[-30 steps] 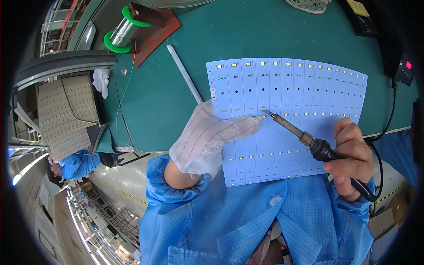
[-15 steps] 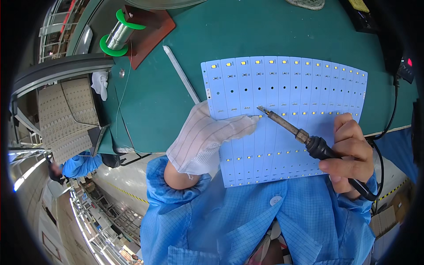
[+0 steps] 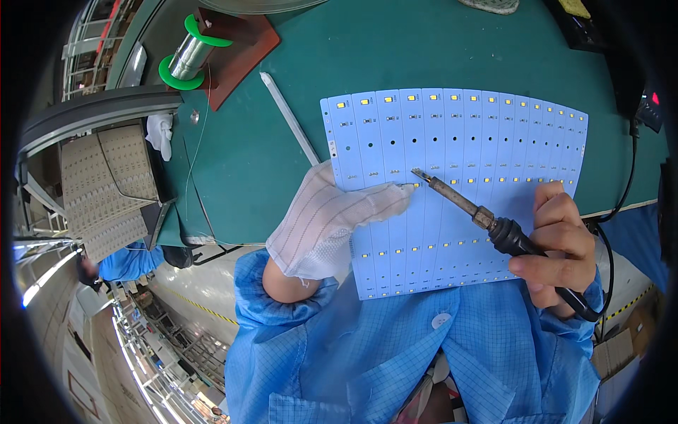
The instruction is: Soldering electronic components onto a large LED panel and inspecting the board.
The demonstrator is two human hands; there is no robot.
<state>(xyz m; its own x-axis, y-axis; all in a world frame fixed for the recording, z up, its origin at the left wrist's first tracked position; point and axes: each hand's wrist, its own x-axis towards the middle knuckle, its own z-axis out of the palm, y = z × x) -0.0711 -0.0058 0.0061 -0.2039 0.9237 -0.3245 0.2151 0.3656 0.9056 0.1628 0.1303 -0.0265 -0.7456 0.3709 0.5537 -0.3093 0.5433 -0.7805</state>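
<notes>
A white LED circuit board panel (image 3: 466, 219), split into narrow strips with rows of small yellow LEDs, reaches from over the green mat to my lap. My left hand (image 3: 335, 219), in a white striped glove, grips the panel's left side with the thumb lying across its face; the other fingers are hidden behind it. Bare, my right hand (image 3: 561, 251) is closed round the black handle of a soldering iron (image 3: 508, 237). The iron's tip meets the panel at a row of small pads, just above the gloved thumb tip.
A solder wire spool (image 3: 189, 58) with green flanges sits on a brown stand (image 3: 247, 53) at the far left. A pale strip (image 3: 286, 113) lies behind my left hand. More LED panels (image 3: 106, 187) stand at left. The iron's black cord (image 3: 625, 191) runs along the right.
Almost nothing differs. The panel's far edge has shifted very slightly away from me; both hands and the iron keep nearly the same place.
</notes>
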